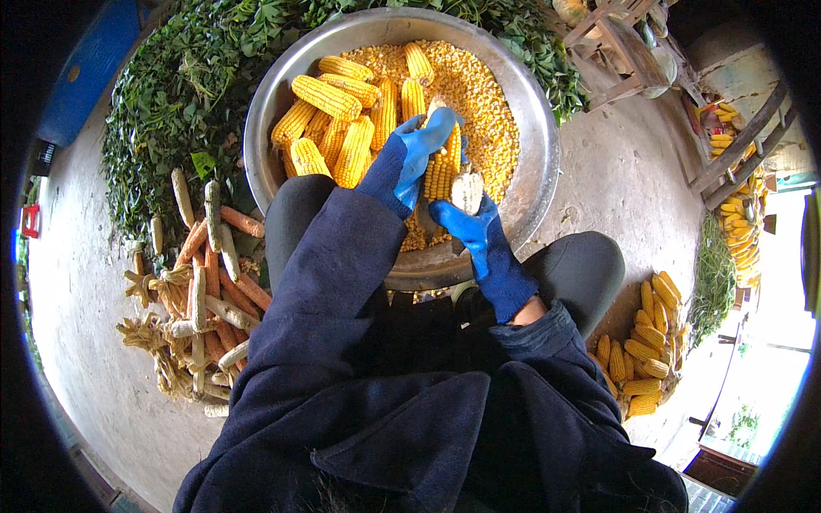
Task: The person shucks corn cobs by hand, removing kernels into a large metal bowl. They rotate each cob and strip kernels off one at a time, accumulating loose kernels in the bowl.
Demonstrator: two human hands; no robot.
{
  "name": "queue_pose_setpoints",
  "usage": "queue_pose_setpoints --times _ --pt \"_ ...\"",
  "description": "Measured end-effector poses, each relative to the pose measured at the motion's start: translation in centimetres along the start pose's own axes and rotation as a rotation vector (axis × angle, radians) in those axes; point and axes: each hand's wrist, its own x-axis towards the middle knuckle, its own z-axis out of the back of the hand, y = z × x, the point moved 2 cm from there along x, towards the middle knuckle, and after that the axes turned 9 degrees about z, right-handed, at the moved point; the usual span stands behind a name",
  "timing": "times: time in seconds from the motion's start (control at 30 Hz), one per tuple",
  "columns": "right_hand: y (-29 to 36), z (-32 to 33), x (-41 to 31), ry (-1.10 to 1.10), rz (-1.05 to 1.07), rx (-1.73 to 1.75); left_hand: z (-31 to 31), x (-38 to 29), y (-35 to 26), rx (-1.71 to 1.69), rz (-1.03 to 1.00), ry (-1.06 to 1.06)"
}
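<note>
My left hand [420, 154], in a blue coated work glove, holds a yellow ear of corn [440, 173] over a wide metal basin [539, 160]. Just below it, my right hand [474, 227] wears a matching glove and grips a whitish bare corn cob [467, 192] close against that ear. Whole ears of corn [327, 98] are heaped in the basin's left half. Loose corn kernels [494, 109] cover its right half and run under my hands. The gloves hide part of the held ear.
Bare cobs and husks [199, 301] lie piled on the concrete floor [102, 269] at left. More ears of corn [644, 346] are stacked at lower right. Green leafy vines [167, 115] crowd behind the basin. A wooden chair [622, 51] stands at upper right, a blue barrel [90, 70] at upper left.
</note>
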Motion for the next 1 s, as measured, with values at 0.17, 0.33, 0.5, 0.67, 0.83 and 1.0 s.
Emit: queue_pose_setpoints --times 0.17,0.33,0.5,0.67,0.83,1.0 --pt "-0.2 0.1 0.2 0.003 0.122 0.088 0.1 -0.3 0.1 0.061 -0.088 -0.027" --pt "1.4 0.2 -0.1 0.057 0.081 0.178 -1.5 -2.1 -2.5 -0.079 0.012 0.124" --pt "0.5 0.4 -0.5 0.073 0.086 0.196 -1.9 -2.7 -3.2 -0.065 0.046 0.085" --pt "0.7 0.4 -0.7 0.064 0.025 0.057 -2.1 -3.1 -3.2 0.142 0.013 0.055" --pt "0.2 -0.2 -1.1 0.042 0.080 0.150 -1.8 -2.8 -2.9 0.194 -0.018 0.000" --pt "-1.0 0.1 -0.9 0.085 0.027 0.082 -0.6 -1.3 -1.6 0.255 -0.079 -0.046"
